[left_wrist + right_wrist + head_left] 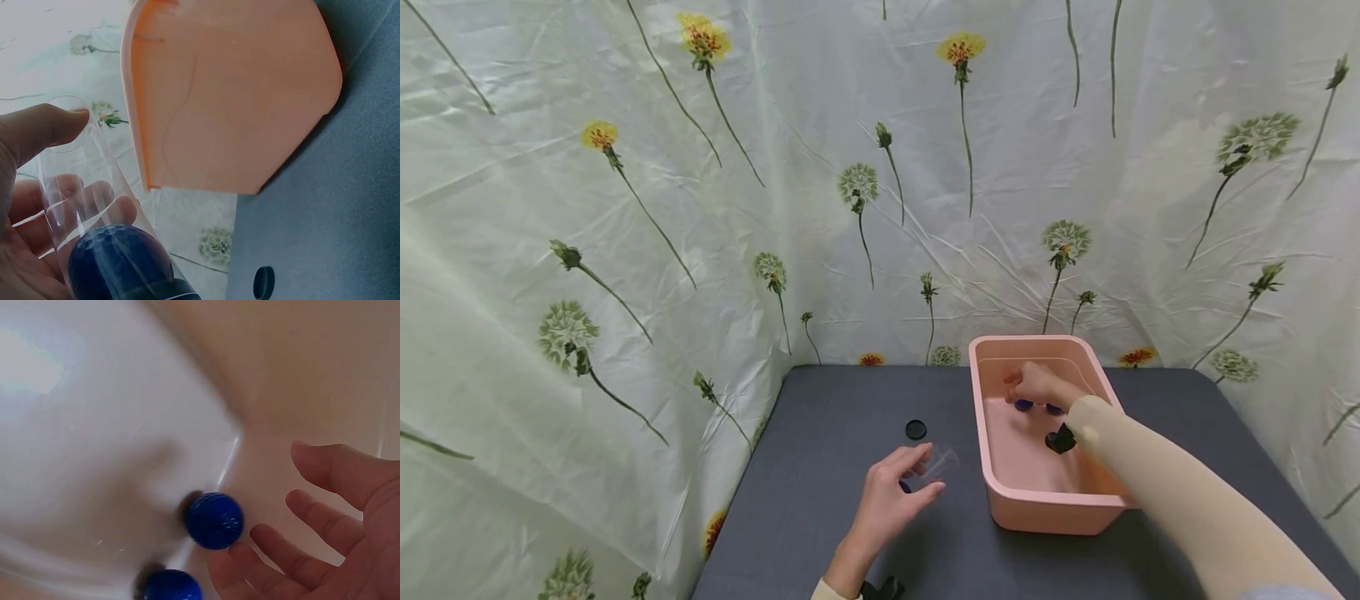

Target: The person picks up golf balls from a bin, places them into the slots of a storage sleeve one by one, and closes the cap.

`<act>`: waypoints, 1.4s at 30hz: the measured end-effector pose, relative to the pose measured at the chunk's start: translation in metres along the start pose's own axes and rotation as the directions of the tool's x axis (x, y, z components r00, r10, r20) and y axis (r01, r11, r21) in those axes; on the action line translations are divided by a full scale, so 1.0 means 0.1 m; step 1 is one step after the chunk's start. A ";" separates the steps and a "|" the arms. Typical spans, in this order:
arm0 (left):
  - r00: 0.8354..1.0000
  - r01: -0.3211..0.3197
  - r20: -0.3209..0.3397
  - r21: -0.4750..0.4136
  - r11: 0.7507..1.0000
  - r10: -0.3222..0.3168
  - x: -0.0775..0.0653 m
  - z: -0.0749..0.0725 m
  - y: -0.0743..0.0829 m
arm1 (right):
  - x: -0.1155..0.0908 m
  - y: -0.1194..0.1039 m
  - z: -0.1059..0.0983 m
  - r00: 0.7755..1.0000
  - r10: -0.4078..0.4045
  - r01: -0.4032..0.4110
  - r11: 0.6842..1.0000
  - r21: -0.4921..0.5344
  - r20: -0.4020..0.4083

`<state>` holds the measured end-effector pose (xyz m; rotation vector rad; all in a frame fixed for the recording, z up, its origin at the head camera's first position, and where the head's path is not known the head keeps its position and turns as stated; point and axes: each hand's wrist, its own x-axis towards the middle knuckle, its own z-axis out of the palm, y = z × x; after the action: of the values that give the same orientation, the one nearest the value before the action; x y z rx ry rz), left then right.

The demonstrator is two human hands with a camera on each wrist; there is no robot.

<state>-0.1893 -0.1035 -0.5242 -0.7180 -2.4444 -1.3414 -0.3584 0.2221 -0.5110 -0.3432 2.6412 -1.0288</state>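
Observation:
My left hand (pixel 891 498) grips a clear plastic tube (pixel 94 181) between thumb and fingers, above the table to the left of the pink bin (pixel 1037 512). Inside the lower part of the tube sits a blue dimpled golf ball (pixel 119 259). My right hand (pixel 325 531) is reaching down inside the bin, its fingers spread and loosely bent. Close to its fingertips lie two more golf balls, one blue ball (pixel 214 520) and another blue ball (pixel 173 587), along the bin's inner edge. Whether a fingertip touches a ball I cannot tell.
A round black cap (pixel 916 429) lies on the dark grey table (pixel 835 433), left of the bin. Behind the table hangs a white curtain (pixel 820 208) printed with dandelions. The bin's raised walls surround my right hand.

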 end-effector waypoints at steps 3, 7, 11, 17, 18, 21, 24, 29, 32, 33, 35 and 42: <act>1.000 0.004 0.002 -0.004 1.000 -0.004 -0.01 0.00 0.00 | -0.01 0.06 0.01 1.000 0.013 -0.013 1.000 0.019 0.009; 1.000 0.022 0.005 -0.013 1.000 -0.022 -0.02 0.00 -0.01 | -0.03 0.11 0.02 0.998 -0.033 0.030 0.998 -0.058 -0.059; 1.000 0.028 0.005 -0.006 1.000 -0.028 -0.02 -0.01 0.00 | -0.05 0.12 0.04 0.995 -0.037 0.025 0.992 -0.125 -0.094; 1.000 0.019 0.001 -0.005 1.000 -0.019 -0.02 -0.01 0.01 | -0.06 0.15 0.09 0.999 0.015 -0.018 0.994 -0.108 -0.028; 1.000 0.019 0.002 -0.006 1.000 -0.019 -0.02 -0.01 0.01 | -0.06 0.16 0.10 1.000 0.014 -0.016 0.993 -0.113 -0.019; 1.000 0.018 0.003 -0.011 1.000 -0.018 -0.03 -0.01 0.01 | -0.06 0.19 0.13 0.999 0.028 -0.026 0.995 -0.098 0.015; 1.000 0.020 0.003 -0.016 1.000 -0.020 -0.04 -0.02 0.01 | -0.08 0.20 0.15 0.996 0.057 -0.052 0.996 -0.073 0.072; 0.999 0.032 0.004 -0.017 0.999 -0.032 -0.04 -0.02 0.01 | -0.07 0.20 0.20 0.983 0.078 -0.066 0.995 -0.079 0.165; 0.999 0.034 0.003 -0.015 0.999 -0.034 -0.04 -0.03 0.01 | -0.06 0.19 0.22 0.979 0.082 -0.065 0.994 -0.093 0.188; 0.999 0.035 0.002 -0.015 0.999 -0.035 -0.04 -0.03 0.01 | -0.06 0.19 0.22 0.978 0.083 -0.067 0.994 -0.091 0.193; 0.999 0.037 0.001 -0.014 0.999 -0.037 -0.04 -0.03 0.01 | -0.06 0.17 0.23 0.976 0.092 -0.077 0.994 -0.082 0.198; 0.999 0.043 0.004 -0.018 0.999 -0.043 -0.05 -0.04 0.01 | -0.05 0.07 0.22 0.976 0.055 -0.040 0.996 -0.074 0.211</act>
<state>-0.1851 -0.1082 -0.5236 -0.6761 -2.4668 -1.3810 -0.3466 0.2155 -0.5306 -0.3812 2.4842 -0.8363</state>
